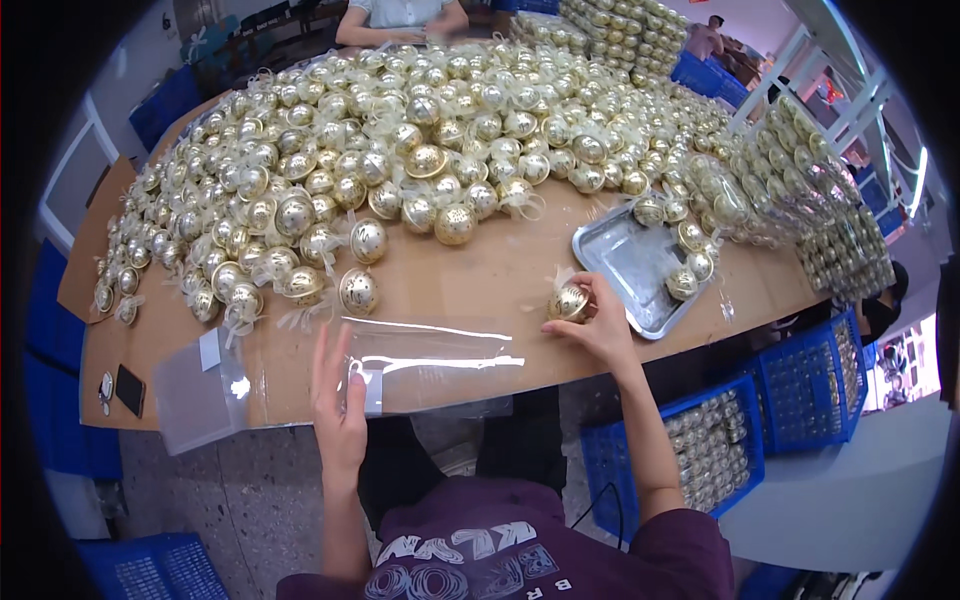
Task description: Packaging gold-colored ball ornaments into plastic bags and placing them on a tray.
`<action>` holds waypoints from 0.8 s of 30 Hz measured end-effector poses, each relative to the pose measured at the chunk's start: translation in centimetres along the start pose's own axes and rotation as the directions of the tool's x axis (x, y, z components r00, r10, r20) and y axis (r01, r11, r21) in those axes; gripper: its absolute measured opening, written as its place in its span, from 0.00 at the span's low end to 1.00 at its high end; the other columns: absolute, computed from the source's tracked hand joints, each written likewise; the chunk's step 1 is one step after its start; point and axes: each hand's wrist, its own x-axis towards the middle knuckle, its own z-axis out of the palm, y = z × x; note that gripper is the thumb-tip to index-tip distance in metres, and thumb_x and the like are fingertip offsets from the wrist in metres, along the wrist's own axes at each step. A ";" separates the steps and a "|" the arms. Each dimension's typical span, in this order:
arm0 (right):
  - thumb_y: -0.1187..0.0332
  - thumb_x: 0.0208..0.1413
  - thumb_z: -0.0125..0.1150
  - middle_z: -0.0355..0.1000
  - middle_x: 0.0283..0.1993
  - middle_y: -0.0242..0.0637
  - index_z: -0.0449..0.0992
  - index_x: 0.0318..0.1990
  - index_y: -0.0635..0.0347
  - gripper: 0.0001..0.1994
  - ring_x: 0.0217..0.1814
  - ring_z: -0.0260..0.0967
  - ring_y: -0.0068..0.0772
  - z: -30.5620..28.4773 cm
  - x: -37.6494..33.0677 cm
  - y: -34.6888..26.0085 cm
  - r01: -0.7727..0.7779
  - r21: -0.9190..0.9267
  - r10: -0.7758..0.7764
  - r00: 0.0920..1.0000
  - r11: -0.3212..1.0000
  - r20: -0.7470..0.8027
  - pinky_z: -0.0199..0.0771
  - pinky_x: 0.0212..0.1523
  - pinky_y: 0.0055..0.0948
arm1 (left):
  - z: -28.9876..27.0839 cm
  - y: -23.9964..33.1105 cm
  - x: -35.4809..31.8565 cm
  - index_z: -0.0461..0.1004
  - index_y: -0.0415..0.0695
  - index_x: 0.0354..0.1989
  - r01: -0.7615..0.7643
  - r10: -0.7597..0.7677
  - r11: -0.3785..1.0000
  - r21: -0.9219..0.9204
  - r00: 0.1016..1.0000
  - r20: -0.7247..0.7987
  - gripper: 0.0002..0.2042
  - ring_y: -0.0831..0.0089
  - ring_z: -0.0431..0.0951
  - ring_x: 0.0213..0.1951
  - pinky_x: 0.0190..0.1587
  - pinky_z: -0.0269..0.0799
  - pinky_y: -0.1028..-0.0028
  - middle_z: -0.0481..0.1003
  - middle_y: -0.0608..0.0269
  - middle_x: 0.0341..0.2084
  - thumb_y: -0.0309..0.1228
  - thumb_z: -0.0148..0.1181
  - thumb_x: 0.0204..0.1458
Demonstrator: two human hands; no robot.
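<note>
At the table's front edge, my left hand (340,405) has its fingers stretched out and its thumb apart. It is at the left end of a clear plastic bag (440,350), which lies flat with bright glare streaks on it; how firmly it touches the bag cannot be made out. My right hand (603,325) is closed on a round gold bell ornament (570,302) with a pale ribbon, near the metal tray's left side. One loose gold ornament (359,291) lies just beyond the bag's far left corner. Beyond it spreads a large heap of similar gold ornaments (455,223).
A shallow metal tray (615,255) holds several ornaments at right. Stacked clear packs of ornaments (790,170) stand behind it. A stack of clear bags (200,395) and a black phone (130,390) lie left. Blue crates (745,400) stand below right. Another person (400,20) sits across.
</note>
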 end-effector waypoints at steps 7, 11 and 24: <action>0.72 0.45 0.69 0.67 0.55 0.42 0.65 0.60 0.59 0.32 0.47 0.70 0.33 0.0 -4.1 -3.0 0.259 -0.312 -0.249 0.966 0.914 0.073 0.72 0.43 0.27 | -1.2 1.7 -0.4 0.64 0.47 0.63 -0.125 0.102 0.991 0.048 0.936 0.338 0.44 0.53 0.50 0.69 0.64 0.56 0.60 0.42 0.48 0.70 0.32 0.76 0.31; 0.74 0.43 0.71 0.69 0.49 0.37 0.67 0.56 0.62 0.30 0.44 0.70 0.24 0.8 -3.5 -2.3 -0.006 0.023 0.003 0.989 1.000 0.146 0.72 0.40 0.23 | -1.1 1.7 -0.3 0.63 0.46 0.64 -0.123 0.090 0.990 0.071 0.928 0.361 0.45 0.53 0.49 0.69 0.65 0.55 0.60 0.41 0.50 0.70 0.25 0.75 0.29; 0.76 0.47 0.68 0.72 0.46 0.33 0.67 0.58 0.65 0.28 0.49 0.69 0.21 10.8 -2.9 -6.9 -0.133 0.200 0.017 0.867 0.971 0.497 0.71 0.48 0.23 | -0.1 1.5 -1.5 0.59 0.51 0.65 -0.318 0.296 0.947 -0.055 0.788 0.540 0.37 0.45 0.46 0.68 0.67 0.50 0.54 0.52 0.57 0.68 0.27 0.68 0.43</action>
